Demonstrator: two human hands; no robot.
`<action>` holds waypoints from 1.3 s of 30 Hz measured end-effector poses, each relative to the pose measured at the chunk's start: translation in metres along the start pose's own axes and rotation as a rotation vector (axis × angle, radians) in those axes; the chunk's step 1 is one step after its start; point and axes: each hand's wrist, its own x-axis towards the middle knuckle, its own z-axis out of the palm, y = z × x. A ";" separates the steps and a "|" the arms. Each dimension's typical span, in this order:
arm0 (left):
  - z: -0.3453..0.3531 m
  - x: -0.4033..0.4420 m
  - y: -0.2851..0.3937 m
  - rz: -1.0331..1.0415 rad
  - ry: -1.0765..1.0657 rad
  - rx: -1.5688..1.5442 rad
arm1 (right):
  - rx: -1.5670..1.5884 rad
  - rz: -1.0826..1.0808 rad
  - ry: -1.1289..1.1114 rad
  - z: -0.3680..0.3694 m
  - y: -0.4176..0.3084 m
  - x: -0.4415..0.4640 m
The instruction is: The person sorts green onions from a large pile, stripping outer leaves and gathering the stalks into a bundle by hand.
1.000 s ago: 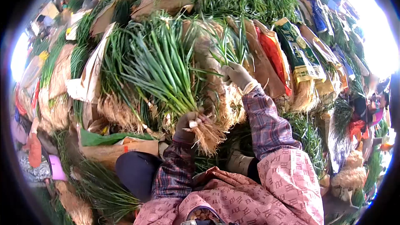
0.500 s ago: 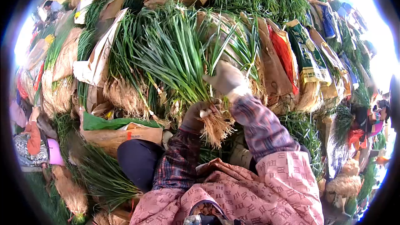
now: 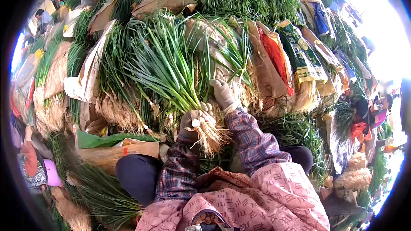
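My left hand, in a glove, is closed around a bunch of green garlic just above its white bulbs. The long flat leaves fan up and to the left, and the pale stringy roots hang toward me. To the right of the bunch is my gloved right hand, its fingers curled in; what they hold, if anything, I cannot make out. A few loose stalks lie just beyond the right hand, on a pile of similar plants.
Bundles with tan roots surround me, some wrapped in brown paper or a green printed sack. A green-lined paper sack lies by my left knee. Other people sit at the left and right edges.
My right hand has drawn down toward me, and its fingers have gone from spread to curled. The left hand keeps hold of the bunch. The view has shifted slightly.
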 end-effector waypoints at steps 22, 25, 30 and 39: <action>-0.001 -0.010 -0.001 -0.127 0.243 0.814 | -1.266 -0.485 0.204 -0.084 -0.023 -0.007; 0.018 -0.004 -0.006 -0.145 0.280 1.055 | -1.240 -0.603 0.053 -0.057 -0.016 -0.034; 0.038 0.002 0.001 -0.398 0.523 0.783 | -1.232 -0.606 -0.187 -0.028 -0.021 -0.052; 0.002 -0.011 -0.018 -0.075 0.095 0.085 | 0.631 -0.225 0.535 -0.113 -0.053 -0.044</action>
